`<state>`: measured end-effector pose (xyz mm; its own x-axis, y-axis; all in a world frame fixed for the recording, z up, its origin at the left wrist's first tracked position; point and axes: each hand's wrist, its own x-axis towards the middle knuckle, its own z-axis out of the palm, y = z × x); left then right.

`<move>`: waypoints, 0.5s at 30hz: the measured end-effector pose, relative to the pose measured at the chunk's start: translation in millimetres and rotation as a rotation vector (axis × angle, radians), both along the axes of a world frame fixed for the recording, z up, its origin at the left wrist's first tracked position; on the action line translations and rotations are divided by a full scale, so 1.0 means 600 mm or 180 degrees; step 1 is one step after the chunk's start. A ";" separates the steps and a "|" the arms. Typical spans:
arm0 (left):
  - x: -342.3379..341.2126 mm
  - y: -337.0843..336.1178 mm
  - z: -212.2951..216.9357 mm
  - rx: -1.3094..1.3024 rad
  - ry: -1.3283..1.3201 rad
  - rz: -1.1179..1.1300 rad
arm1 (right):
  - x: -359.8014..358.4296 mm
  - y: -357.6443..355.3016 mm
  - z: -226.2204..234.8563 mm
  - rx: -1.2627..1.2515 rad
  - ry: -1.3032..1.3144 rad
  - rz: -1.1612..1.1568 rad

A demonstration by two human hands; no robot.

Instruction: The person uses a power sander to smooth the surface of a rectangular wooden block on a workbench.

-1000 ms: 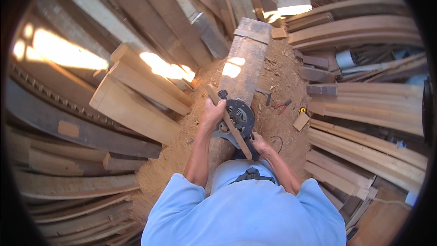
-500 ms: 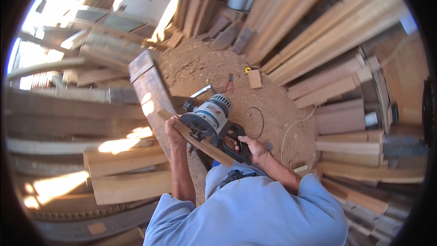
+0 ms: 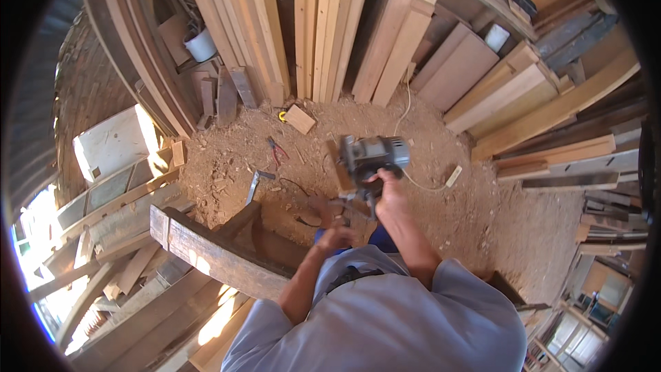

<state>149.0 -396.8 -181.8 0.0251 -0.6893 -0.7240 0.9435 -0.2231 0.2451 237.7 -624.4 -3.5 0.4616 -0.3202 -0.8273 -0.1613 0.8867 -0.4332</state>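
My right hand (image 3: 389,193) grips the dark handle of a router (image 3: 375,155), held up in front of me over the floor. The router lies on its side, its motor end to the right. A wooden strip (image 3: 337,167) is at its base, on the left side. My left hand (image 3: 337,235) is off the router, low near my lap, and its fingers are smeared by motion. Some dark cord (image 3: 306,222) shows on the floor close to that hand.
A worn wooden bench (image 3: 220,251) stands at my left. On the sawdust-strewn floor lie red-handled pliers (image 3: 277,151), an L-shaped metal tool (image 3: 255,184), a wood block (image 3: 300,119) and a white socket block (image 3: 453,176) with its cord. Stacked boards (image 3: 330,27) ring the area.
My view has turned to the right. The left hand has let go of the strip at the router's base and dropped toward my lap. My right hand has carried the router forward, turning it.
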 end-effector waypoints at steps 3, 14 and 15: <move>-0.024 -0.129 0.073 -0.0483 0.0251 0.0285 | -0.053 -0.069 -0.025 0.0068 0.0081 -0.0773; 0.250 -0.160 0.122 0.0651 0.0664 0.3824 | -0.231 -0.226 -0.068 0.0932 -0.0308 -0.1947; 0.267 -0.105 0.108 0.0100 0.0484 0.4072 | -0.234 -0.230 -0.074 0.0975 -0.0272 -0.1930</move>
